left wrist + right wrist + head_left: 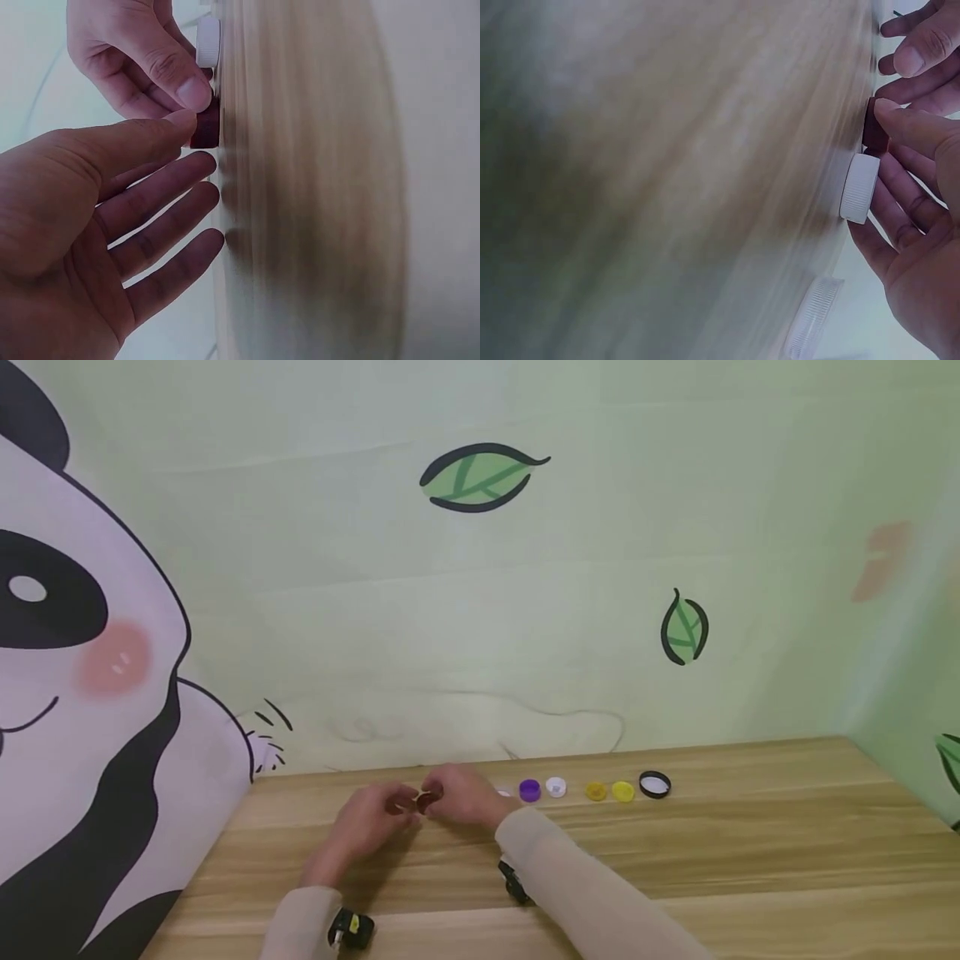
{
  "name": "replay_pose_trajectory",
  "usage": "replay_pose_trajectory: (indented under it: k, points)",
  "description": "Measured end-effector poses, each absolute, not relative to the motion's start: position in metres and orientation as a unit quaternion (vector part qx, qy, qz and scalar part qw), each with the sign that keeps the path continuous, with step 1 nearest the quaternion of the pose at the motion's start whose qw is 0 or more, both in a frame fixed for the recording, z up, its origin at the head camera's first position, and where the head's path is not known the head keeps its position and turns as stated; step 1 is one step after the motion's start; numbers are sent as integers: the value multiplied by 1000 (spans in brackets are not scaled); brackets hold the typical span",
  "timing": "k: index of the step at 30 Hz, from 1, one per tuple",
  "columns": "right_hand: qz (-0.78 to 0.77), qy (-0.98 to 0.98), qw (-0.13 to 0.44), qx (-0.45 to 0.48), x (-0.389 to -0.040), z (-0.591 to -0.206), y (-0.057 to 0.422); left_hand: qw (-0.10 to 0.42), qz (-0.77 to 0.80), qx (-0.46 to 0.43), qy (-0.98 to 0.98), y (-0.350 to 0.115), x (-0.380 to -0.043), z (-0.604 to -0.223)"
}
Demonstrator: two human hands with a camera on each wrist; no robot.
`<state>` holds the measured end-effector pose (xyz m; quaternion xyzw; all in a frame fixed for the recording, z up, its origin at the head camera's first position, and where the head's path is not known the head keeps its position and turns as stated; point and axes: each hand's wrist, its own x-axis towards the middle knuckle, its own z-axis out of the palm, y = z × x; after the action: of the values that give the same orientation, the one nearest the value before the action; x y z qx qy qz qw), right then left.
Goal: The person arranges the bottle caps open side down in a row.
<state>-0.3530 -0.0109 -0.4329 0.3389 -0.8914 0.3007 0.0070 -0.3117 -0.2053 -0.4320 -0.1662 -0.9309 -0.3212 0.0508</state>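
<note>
A dark red bottle cap (205,131) stands low at the tabletop, between my two hands. My right hand (467,797) pinches it, the thumb (904,124) lying along its near face. My left hand (375,818) is right beside it, thumb and forefinger tips near the cap and the other fingers (165,274) spread and nearly straight. In the right wrist view, the left thumb (910,61) is a little apart from the cap. Just to the right of the red cap stands a white ribbed cap (860,187), close to my right fingers.
Rightward along the back of the wooden table (750,827) lie a purple cap (529,790), a white cap (556,787), an orange-yellow cap (596,791), a yellow cap (622,791) and a black-rimmed lid (655,784). A wall with printed leaves (480,481) rises behind.
</note>
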Motion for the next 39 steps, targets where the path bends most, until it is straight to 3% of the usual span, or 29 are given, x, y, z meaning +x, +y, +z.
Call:
replay_pose_trajectory:
  k: [13, 20, 29, 39]
  points:
    - [299, -897, 3, 324, -353, -433, -7, 63, -335, -180, -923, -202, -311, -431]
    - [310, -896, 1, 316, -349, -428, -3, 100, -326, -203, -918, -203, -308, -429]
    - [313, -878, 32, 360, -338, -413, 4, 129, -341, -188, -912, -201, -302, -422]
    - [359, -866, 43, 344, -321, -402, 17, 140, -372, -193, -897, -194, -295, -411]
